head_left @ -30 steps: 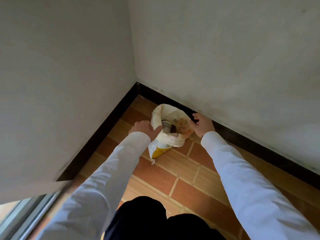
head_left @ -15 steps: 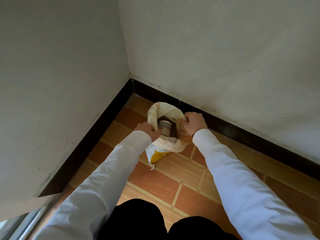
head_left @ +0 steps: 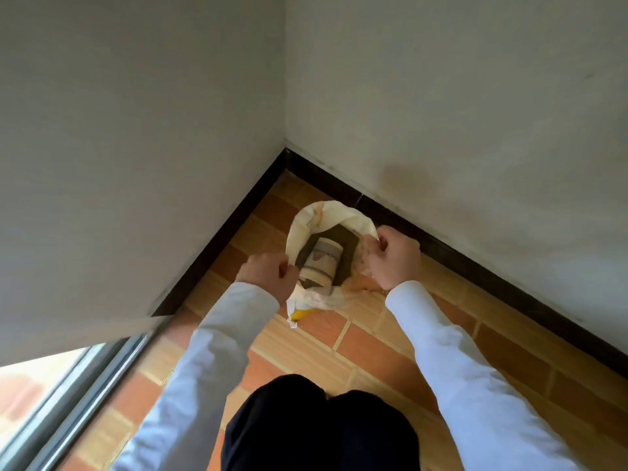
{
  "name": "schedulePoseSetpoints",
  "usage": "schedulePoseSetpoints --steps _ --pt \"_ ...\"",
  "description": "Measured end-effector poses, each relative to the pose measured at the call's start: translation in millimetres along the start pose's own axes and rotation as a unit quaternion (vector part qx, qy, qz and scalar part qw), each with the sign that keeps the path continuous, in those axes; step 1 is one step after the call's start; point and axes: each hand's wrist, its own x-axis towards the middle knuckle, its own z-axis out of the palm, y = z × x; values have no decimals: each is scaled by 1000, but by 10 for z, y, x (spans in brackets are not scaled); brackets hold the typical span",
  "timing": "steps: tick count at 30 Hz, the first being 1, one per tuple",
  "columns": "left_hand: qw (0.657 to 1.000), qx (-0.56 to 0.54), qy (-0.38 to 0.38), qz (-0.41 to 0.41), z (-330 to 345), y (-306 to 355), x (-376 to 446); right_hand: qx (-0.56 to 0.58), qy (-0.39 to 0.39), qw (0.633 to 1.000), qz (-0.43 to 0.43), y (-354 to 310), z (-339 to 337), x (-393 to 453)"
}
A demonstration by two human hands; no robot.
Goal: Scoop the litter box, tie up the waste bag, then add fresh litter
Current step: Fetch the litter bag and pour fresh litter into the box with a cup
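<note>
Head view is looking down into a room corner, where a cream-white litter bag (head_left: pixel 326 215) with a yellow patch near its bottom is standing on the tiled floor (head_left: pixel 356 341), close to the black skirting board (head_left: pixel 475 263) that is running along the foot of the two pale walls (head_left: pixel 441 96). The bag's mouth is being held wide open. The left hand (head_left: pixel 268 277) is gripping the near-left rim of the bag, its fingers (head_left: pixel 283 268) curling round the edge of the material. The right hand (head_left: pixel 390 260) is gripping the right rim in the same way, its fingers (head_left: pixel 382 241) folding over the material and pinching it against the thumb. Inside the open mouth a round, pale tub (head_left: pixel 323 263) with a banded label is lying tilted on dark contents, between the two hands; what the dark matter is cannot be told. Both arms are reaching forward in white sleeves (head_left: pixel 458 368), and dark trousers (head_left: pixel 319 430) are showing at the bottom middle, just nearer than the bag. At the lower left a window frame (head_left: pixel 78 396) is slanting along the floor edge, with bright light behind it. The floor tiles are orange-brown with lighter grout lines, and the bag's lower corner is resting crumpled on them.
</note>
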Motion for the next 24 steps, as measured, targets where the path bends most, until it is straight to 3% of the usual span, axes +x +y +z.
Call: schedulePoseSetpoints --steps 10,16,24 --pt "992 -66 106 35 -1843 433 -2201 37 -18 997 -63 -1578 -1739 -1461" --pt "989 -76 115 54 -2719 678 -3308 54 -20 994 -96 -2295 -2690 -2278" --pt "987 -40 89 127 -3438 995 -4415 87 17 994 -56 -2680 -3572 -3332"
